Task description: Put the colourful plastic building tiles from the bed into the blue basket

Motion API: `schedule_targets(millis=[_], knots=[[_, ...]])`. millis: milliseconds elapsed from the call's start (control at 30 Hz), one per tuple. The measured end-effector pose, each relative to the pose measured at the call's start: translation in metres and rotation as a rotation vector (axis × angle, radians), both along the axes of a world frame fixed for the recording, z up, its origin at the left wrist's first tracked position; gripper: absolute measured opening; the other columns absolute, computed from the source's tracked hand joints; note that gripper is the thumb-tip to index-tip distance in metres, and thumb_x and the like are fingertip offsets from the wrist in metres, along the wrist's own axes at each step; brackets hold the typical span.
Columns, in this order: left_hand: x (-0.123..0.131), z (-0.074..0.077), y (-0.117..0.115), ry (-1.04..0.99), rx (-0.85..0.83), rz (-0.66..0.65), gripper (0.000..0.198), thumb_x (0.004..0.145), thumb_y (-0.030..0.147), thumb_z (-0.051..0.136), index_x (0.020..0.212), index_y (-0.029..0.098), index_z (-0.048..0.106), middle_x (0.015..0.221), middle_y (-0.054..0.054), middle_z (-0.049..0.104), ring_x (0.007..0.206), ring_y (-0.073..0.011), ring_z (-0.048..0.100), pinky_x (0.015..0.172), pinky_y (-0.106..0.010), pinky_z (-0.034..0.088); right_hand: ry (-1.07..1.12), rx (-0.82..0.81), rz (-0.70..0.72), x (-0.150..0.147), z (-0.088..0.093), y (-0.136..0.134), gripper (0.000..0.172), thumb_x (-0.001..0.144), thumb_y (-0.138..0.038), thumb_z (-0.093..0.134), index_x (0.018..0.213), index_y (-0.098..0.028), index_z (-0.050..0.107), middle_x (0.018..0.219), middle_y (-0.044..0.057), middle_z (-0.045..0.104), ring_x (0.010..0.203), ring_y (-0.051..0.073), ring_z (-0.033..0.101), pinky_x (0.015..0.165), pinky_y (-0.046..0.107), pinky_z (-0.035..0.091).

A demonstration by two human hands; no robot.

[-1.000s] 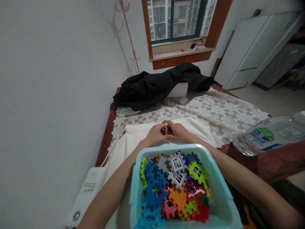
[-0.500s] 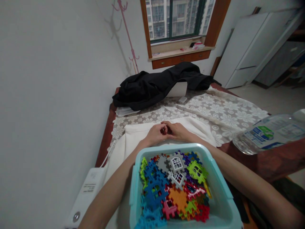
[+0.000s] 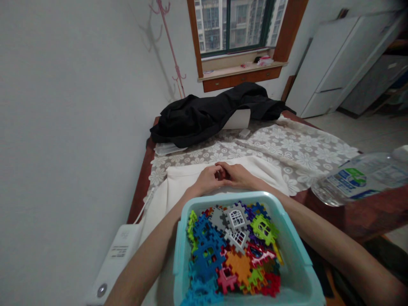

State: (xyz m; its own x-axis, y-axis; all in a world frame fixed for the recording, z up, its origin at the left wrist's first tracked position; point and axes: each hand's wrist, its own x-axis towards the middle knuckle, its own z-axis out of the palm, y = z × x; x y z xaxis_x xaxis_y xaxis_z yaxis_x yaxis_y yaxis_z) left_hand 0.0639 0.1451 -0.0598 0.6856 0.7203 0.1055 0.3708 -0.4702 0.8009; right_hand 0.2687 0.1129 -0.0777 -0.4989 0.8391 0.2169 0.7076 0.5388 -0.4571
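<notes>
My left hand [image 3: 208,178] and my right hand [image 3: 238,175] meet just beyond the far rim of a light-blue plastic box [image 3: 304,274]. Their fingers are curled in and touch each other, and nothing shows in them. Both hands rest over a folded white cloth [image 3: 180,172], with a forearm on each side of the box. Inside the box lies a heap of toothed plastic building pieces: blue ones [image 3: 205,255] at the left, grey window pieces [image 3: 236,217] at the back, a green one [image 3: 264,228] at the right and an orange one [image 3: 239,265] in the middle.
A large clear bottle [image 3: 357,178] lies at the right on the flowered tablecloth's [image 3: 296,142] side. Black fabric [image 3: 207,117] is heaped over a white box [image 3: 239,119] at the back. A white device [image 3: 119,250] with a cord sits at the left, near the wall.
</notes>
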Motion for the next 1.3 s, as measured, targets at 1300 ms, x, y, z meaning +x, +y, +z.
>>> schedule_targets(millis=[1300], knots=[[0.0007,0.0012,-0.0009,0.045,0.056,-0.011,0.04,0.081,0.056,0.081,0.09,0.017,0.075,0.079,-0.002,0.069,0.072,-0.0172,0.06,0.064,-0.028,0.044,-0.014,-0.006,0.006,0.0021,-0.0024,0.0008,0.074,0.095,-0.051,0.069,0.154,-0.016,0.041,0.102,0.01,0.077,0.084,0.026,0.069,0.071,0.032,0.041]])
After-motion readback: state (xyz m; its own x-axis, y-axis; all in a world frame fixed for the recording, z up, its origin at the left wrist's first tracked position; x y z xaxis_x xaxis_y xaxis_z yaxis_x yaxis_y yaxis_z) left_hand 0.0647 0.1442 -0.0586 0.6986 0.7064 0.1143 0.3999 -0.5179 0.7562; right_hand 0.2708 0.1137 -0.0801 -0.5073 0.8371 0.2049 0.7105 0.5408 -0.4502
